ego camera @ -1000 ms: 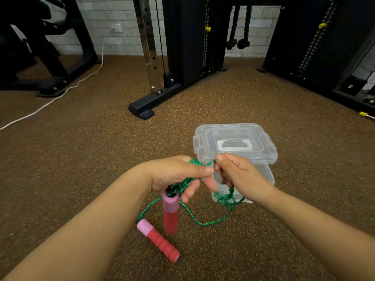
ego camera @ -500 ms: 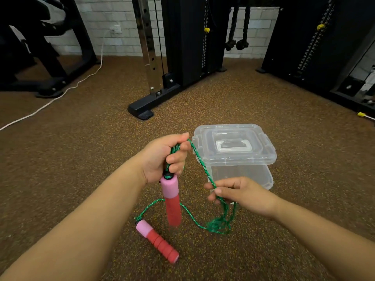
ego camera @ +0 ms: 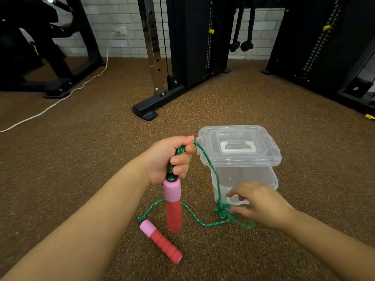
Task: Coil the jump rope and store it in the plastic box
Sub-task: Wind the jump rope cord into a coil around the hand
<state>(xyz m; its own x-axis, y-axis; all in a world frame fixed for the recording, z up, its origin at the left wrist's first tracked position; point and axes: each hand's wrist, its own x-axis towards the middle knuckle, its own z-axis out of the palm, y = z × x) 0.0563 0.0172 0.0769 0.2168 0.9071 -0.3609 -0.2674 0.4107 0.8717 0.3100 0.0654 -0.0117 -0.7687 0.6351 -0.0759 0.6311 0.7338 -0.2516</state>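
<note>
My left hand (ego camera: 172, 159) is closed around gathered loops of the green jump rope (ego camera: 215, 175), and one pink-and-red handle (ego camera: 172, 205) hangs upright below the fist. The rope runs down from that fist to a tangle on the floor by my right hand (ego camera: 257, 203), whose fingers are spread and blurred just beside the tangle, touching or nearly touching it. The second pink-and-red handle (ego camera: 161, 241) lies on the floor. The clear plastic box (ego camera: 243, 175) stands right behind, with its lid (ego camera: 239, 147) resting on top.
Brown speckled gym floor all around. A black machine foot (ego camera: 148, 110) and steel upright stand ahead. More black gym frames are at the far left and right. A white cable (ego camera: 60, 100) trails across the floor at left.
My right hand has dropped lower toward the floor and opened its fingers over the rope tangle. The left hand stays raised with the gathered loops and hanging handle.
</note>
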